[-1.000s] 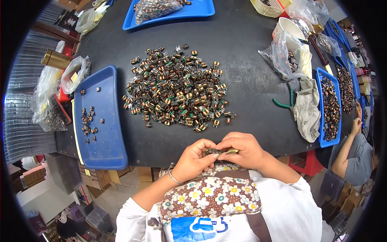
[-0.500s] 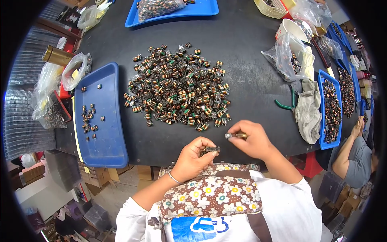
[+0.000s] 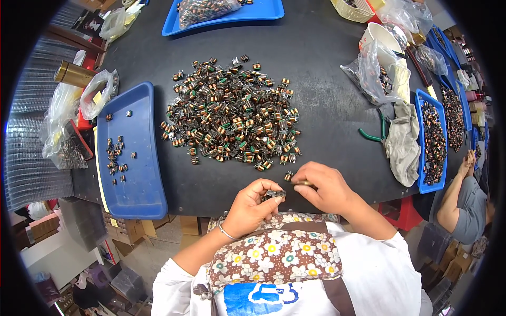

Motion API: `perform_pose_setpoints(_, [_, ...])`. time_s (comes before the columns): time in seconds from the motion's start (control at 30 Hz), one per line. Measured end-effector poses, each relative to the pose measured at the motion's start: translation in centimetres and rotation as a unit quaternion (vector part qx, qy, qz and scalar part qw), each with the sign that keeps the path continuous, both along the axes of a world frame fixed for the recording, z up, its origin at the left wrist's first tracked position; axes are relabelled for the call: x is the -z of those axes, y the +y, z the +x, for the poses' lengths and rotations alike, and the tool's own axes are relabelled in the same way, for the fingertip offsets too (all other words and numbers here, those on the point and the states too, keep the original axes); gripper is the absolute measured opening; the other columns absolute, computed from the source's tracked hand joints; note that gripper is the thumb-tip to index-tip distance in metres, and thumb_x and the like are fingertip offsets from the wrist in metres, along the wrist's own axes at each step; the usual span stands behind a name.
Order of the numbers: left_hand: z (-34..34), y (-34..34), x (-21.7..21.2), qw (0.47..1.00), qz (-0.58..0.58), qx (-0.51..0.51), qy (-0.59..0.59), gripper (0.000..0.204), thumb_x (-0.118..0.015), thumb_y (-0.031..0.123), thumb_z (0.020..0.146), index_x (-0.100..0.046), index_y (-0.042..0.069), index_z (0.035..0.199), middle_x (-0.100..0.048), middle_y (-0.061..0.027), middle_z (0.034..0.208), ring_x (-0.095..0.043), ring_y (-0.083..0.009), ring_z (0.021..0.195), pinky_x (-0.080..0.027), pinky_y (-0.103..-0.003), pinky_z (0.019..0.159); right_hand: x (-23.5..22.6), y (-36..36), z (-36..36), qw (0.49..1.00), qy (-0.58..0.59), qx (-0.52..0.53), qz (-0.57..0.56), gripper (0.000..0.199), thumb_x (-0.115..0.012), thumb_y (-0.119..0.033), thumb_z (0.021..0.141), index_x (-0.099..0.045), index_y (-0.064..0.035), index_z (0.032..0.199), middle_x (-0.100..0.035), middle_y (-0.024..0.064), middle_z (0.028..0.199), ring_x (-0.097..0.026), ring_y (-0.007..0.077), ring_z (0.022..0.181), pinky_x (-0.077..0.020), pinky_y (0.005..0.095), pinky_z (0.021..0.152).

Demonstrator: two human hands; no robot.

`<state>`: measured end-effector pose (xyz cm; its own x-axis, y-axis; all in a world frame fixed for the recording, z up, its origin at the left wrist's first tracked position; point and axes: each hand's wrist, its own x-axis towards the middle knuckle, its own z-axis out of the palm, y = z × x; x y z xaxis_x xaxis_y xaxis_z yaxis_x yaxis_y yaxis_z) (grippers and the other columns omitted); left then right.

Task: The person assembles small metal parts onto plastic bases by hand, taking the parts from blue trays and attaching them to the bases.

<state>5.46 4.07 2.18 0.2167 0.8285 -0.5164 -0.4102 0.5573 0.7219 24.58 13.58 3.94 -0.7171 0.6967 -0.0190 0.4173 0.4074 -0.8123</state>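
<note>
Near the front edge of the table, my left hand [image 3: 254, 206] is closed round a small dark coil component [image 3: 275, 194], its end showing between thumb and fingers. Just to the right, my right hand [image 3: 324, 185] pinches a small brass-coloured piece [image 3: 304, 183], mostly hidden by the fingers. At those fingertips is a small copper-wound coil [image 3: 288, 176]; whether it is gripped or lies on the table I cannot tell. Beyond both hands spreads a large pile of similar copper-wound coils [image 3: 232, 113] with dark, green and silvery parts.
A blue tray [image 3: 139, 179] with several coils stands on the left, and another blue tray [image 3: 258, 13] at the back. Green-handled pliers [image 3: 373, 137], a grey cloth [image 3: 404, 145] and a filled blue tray [image 3: 425, 187] are on the right. A co-worker's arm [image 3: 454, 195] shows at far right.
My right hand has moved slightly left, nearer my left hand. A copper-wound coil now shows at its fingertips, where a silvery end showed before. My left hand has barely moved.
</note>
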Motion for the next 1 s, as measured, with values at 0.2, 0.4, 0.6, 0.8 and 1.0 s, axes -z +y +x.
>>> perform_pose_setpoints(0.2, [0.5, 0.0, 0.0, 0.999, 0.029, 0.017, 0.012, 0.018, -0.056, 0.000, 0.086, -0.052, 0.001, 0.104, -0.058, -0.0047, 0.088, -0.055, -0.0068, 0.066, -0.045, -0.019, 0.053, -0.1, 0.4, 0.2, 0.992, 0.048, -0.102, 0.058, 0.015, -0.068, -0.004, 0.069, -0.063, -0.0065, 0.083, -0.059, 0.0061, 0.077, -0.059, 0.0260, 0.068, -0.0477, 0.0345, 0.059])
perform_pose_setpoints(0.4, [0.6, -0.4, 0.2, 0.992, 0.088, 0.035, 0.077, 0.019, -0.055, -0.001, 0.085, -0.053, 0.001, 0.103, -0.057, -0.0025, 0.087, -0.053, -0.0049, 0.065, -0.044, -0.018, 0.053, -1.0, 0.2, 0.2, 0.986, -0.012, -0.138, 0.090, 0.012, -0.067, -0.007, 0.071, -0.063, -0.0074, 0.082, -0.060, 0.0038, 0.077, -0.060, 0.0242, 0.069, -0.0475, 0.0344, 0.059])
perform_pose_setpoints(0.6, [-0.2, 0.0, -0.8, 0.996, 0.024, 0.081, 0.015, 0.013, -0.054, 0.002, 0.085, -0.052, 0.002, 0.098, -0.060, -0.0094, 0.094, -0.057, -0.0081, 0.064, -0.045, -0.019, 0.050, -1.0, 1.0, 0.4, 0.981, 0.007, -0.177, -0.082, 0.015, -0.066, -0.009, 0.073, -0.065, -0.0096, 0.088, -0.060, 0.0055, 0.074, -0.060, 0.0252, 0.068, -0.0481, 0.0347, 0.059])
perform_pose_setpoints(0.8, [-1.0, -0.5, 0.3, 0.973, 0.003, 0.003, -0.230, 0.009, -0.051, 0.011, 0.088, -0.051, 0.003, 0.085, -0.059, -0.0168, 0.091, -0.059, -0.0152, 0.066, -0.045, -0.021, 0.048, 0.9, 0.7, -1.6, 0.989, -0.076, -0.039, 0.122, 0.029, -0.067, -0.010, 0.071, -0.062, -0.0121, 0.100, -0.056, 0.0059, 0.071, -0.060, 0.0253, 0.068, -0.0484, 0.0359, 0.057])
perform_pose_setpoints(1.0, [-1.2, -0.3, -0.5, 0.999, -0.034, -0.019, -0.034, 0.008, -0.055, 0.005, 0.088, -0.056, 0.002, 0.094, -0.058, -0.0073, 0.081, -0.052, -0.0094, 0.061, -0.041, -0.020, 0.047, 0.4, 0.6, -1.6, 0.995, -0.096, -0.022, 0.020, 0.017, -0.070, -0.015, 0.072, -0.063, -0.0080, 0.086, -0.060, 0.0076, 0.074, -0.062, 0.0255, 0.067, -0.0492, 0.0342, 0.058])
